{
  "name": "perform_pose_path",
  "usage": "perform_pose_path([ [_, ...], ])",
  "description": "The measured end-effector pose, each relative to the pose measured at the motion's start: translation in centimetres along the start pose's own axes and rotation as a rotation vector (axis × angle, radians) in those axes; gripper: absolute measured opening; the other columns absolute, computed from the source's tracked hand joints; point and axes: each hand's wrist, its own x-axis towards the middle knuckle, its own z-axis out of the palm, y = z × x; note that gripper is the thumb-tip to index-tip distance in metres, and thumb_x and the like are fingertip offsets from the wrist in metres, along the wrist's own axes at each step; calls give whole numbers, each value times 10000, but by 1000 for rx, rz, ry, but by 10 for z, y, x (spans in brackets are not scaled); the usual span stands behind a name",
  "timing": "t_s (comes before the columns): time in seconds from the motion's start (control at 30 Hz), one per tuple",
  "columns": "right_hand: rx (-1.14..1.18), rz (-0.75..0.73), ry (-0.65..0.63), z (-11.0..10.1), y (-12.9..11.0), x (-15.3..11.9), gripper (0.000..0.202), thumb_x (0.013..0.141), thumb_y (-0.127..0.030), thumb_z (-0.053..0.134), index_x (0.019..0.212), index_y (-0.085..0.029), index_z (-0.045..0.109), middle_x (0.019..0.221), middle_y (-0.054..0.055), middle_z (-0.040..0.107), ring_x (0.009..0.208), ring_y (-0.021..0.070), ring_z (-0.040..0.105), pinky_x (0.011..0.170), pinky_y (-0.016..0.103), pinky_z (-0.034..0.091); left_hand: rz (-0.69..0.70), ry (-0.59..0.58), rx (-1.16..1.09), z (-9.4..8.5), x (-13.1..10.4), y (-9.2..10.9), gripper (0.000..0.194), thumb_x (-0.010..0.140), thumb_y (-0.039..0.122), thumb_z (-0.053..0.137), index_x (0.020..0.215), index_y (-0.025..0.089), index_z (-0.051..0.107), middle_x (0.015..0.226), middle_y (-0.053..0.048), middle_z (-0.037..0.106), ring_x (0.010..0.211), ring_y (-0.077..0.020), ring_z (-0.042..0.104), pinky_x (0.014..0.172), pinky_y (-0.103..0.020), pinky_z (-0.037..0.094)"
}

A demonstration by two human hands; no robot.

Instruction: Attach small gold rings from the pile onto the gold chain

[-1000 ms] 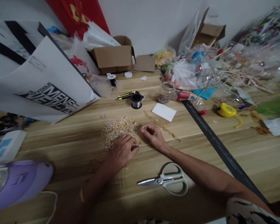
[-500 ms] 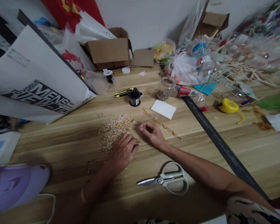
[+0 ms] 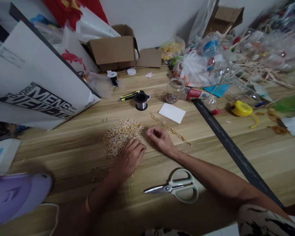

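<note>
The left hand (image 3: pixel 132 155) rests at the pile of small beads and links (image 3: pixel 121 136), on its five o'clock side. Its fingers are bent, with a small gold piece (image 3: pixel 146 147) at their tips; whether they grip it, one cannot tell. At three o'clock of the pile, the right hand (image 3: pixel 161 139) has its thumb and first finger narrow, holding a thin piece (image 3: pixel 145 131). A gold chain (image 3: pixel 172 131) lies near this hand, at one o'clock from it, with a white card (image 3: pixel 172 113) beyond. The scissors (image 3: pixel 173 186) lie open on the worktop (image 3: pixel 211 157), at five o'clock from the right hand. The wire spool (image 3: pixel 141 101) stands at one o'clock from the pile.
</note>
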Motion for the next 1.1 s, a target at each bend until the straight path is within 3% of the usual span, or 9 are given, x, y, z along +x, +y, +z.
perform_pose_path([
  [0.27,-7,12,13,-1,0,1,242,767,-388,590,732,-153,545,561,-39,449,490,82,402,466,208,323,-117,53,-235,-2,2,-3,102,832,152,511,763,165,586,770,-37,612,804,-176,519,745,-300,417],
  [0.63,25,-1,14,-1,-3,0,225,771,-370,593,748,-151,550,551,-40,465,468,77,407,446,203,316,-580,-34,-854,-8,6,-2,121,770,256,543,749,138,549,677,-34,661,496,-93,531,467,-195,391],
  [0.87,36,23,21,-1,-5,0,256,769,-403,593,741,-155,536,556,-38,468,456,77,409,432,204,305,-663,-13,-1023,-5,4,-9,170,705,288,621,729,139,544,619,-11,637,509,-90,550,493,-191,429],
  [1.1,57,35,19,-1,-5,0,261,771,-412,595,747,-158,536,550,-44,454,449,77,398,427,204,308,-716,-12,-1039,-10,4,-11,239,659,316,667,752,143,531,582,6,626,480,-86,535,482,-199,426],
])
